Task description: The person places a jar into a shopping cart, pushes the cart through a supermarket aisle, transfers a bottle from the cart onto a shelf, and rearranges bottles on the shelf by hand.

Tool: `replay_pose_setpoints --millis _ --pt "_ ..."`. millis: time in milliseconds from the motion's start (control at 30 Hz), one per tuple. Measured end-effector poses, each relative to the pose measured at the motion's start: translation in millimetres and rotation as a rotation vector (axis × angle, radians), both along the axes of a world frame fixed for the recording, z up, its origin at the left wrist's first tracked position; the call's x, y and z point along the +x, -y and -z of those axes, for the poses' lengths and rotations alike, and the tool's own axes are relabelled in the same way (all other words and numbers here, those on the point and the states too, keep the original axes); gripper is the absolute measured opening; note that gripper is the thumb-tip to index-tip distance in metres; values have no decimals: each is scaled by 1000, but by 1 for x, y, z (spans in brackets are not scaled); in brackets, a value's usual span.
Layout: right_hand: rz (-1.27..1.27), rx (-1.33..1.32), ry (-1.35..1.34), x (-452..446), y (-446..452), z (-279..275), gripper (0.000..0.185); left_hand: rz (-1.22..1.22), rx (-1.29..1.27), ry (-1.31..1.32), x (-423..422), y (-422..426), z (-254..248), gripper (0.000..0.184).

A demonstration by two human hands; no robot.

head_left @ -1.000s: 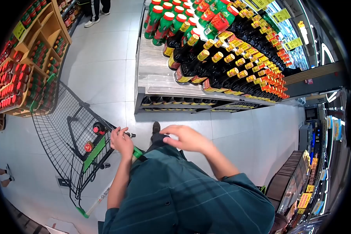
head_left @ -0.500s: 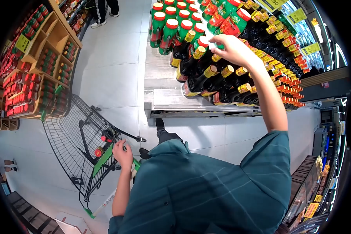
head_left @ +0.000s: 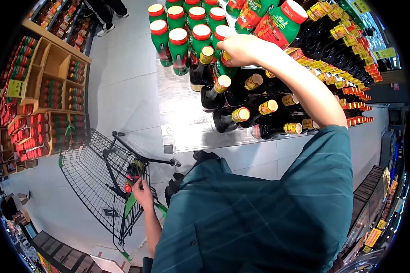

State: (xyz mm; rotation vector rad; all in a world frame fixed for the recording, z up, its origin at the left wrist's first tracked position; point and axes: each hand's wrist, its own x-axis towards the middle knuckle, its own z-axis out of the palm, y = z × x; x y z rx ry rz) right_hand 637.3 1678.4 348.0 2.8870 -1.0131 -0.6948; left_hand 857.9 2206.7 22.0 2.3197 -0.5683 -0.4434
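My right hand [head_left: 241, 50] reaches over the display, fingers curled down on the top of a green bottle [head_left: 222, 69] whose cap they mostly cover. Beside it stand green bottles with red caps [head_left: 178, 50] and dark sauce bottles with yellow caps [head_left: 212, 96]. A large green jar with a red lid [head_left: 282, 25] is behind the hand. My left hand [head_left: 143, 195] hovers at the handle end of the shopping cart [head_left: 93, 175], fingers loosely bent and apart, with nothing visible in them. Inside the cart lie a dark bottle [head_left: 134, 169] and a red-capped item [head_left: 128, 186].
The grey display table [head_left: 187, 134] has its near corner close to my legs. Wooden shelves [head_left: 57, 59] with red and green jars stand at the left. A person's legs [head_left: 104, 16] show in the aisle at the top. Tiled floor [head_left: 118, 86] lies between shelves and table.
My right hand has moved from beside the green bottle onto its top; a small white thing at its fingertips no longer shows. My view has come closer to the table. The left hand's fingers are less spread.
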Motion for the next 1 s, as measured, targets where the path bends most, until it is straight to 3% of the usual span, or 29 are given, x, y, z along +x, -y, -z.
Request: replay_pose_setpoints --millis 200,233,533,600,700,833,1000 --pt "-25 24 -78 1 15 24 37 -24 84 10 -16 -15 8 36" --pt "-15 29 -104 1 13 22 38 -82 62 -89 -19 -16 10 37" --pt "-34 -16 -266 11 13 31 41 -38 149 15 -16 -7 16 39" --pt "-24 -9 -274 11 13 34 43 17 195 64 -13 2 6 39" --pt "-26 -3 -251 9 15 40 48 61 38 224 -16 36 -13 39" --pt "-57 24 -198 4 20 40 53 207 -145 186 -19 104 -53 36" --pt "-83 23 -103 -3 17 35 50 478 -346 -62 -38 218 -118 38"
